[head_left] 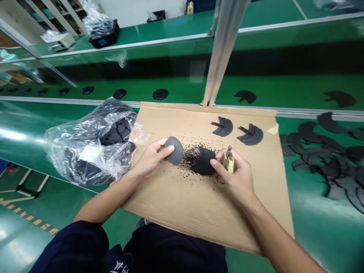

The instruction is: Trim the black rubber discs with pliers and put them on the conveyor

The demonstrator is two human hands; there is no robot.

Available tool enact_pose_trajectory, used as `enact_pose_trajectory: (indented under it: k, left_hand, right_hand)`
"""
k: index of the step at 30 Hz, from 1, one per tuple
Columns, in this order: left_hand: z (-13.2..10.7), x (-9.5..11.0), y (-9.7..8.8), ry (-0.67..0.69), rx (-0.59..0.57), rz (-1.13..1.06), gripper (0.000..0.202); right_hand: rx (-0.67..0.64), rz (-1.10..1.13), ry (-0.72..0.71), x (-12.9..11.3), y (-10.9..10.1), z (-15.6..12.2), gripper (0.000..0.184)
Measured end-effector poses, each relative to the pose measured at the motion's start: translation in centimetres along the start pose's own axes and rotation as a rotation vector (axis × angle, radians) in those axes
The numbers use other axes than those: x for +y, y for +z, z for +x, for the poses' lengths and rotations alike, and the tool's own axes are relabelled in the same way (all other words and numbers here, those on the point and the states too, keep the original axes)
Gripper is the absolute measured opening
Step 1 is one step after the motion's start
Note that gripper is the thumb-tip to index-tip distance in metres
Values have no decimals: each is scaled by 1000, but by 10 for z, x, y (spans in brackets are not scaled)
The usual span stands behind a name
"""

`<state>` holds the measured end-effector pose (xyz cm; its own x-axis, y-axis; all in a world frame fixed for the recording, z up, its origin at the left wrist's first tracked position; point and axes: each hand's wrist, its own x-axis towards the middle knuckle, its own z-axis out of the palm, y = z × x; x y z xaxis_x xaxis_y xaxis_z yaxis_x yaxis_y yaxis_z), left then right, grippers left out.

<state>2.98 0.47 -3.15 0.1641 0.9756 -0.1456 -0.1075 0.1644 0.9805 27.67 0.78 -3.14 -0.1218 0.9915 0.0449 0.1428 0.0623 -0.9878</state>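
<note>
Two arms angled inward, left grip [148, 159] pinching grey disc [174, 151], right grip [238, 175] closed round cutter [228, 160], forefinger [216, 163] touching black piece [202, 162]

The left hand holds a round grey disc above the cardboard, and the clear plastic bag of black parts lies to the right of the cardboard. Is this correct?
Not quite. The head view shows the clear plastic bag lying to the left of the cardboard, not the right. The left hand does hold the round grey disc above the cardboard.
</note>
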Motion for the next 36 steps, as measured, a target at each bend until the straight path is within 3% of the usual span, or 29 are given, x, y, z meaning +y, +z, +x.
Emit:
enact_pose_trajectory:
  k: [3, 7, 18, 26, 32, 36]
  left_hand:
    - [-1, -5, 20, 172, -62, 214, 30]
    - [-1, -12, 33, 303, -31, 495, 29]
    - [2, -19, 25, 463, -28, 737, 42]
    - [-3, -17, 25, 677, 1, 887, 47]
    - [-6, -17, 25, 748, 44, 795, 51]
    - [-6, -16, 23, 555, 69, 506, 44]
  right_hand:
    - [-37, 22, 12, -1, 3, -3, 16]
    - [-53, 25, 19, -1, 5, -5, 17]
    - [-91, -34, 24, -1, 5, -6, 22]
    - [-70, -81, -29, -3, 8, -8, 14]
    - [-25, -92, -51, -5, 9, -10, 13]
    - [-22, -57, 4, -4, 6, -8, 15]
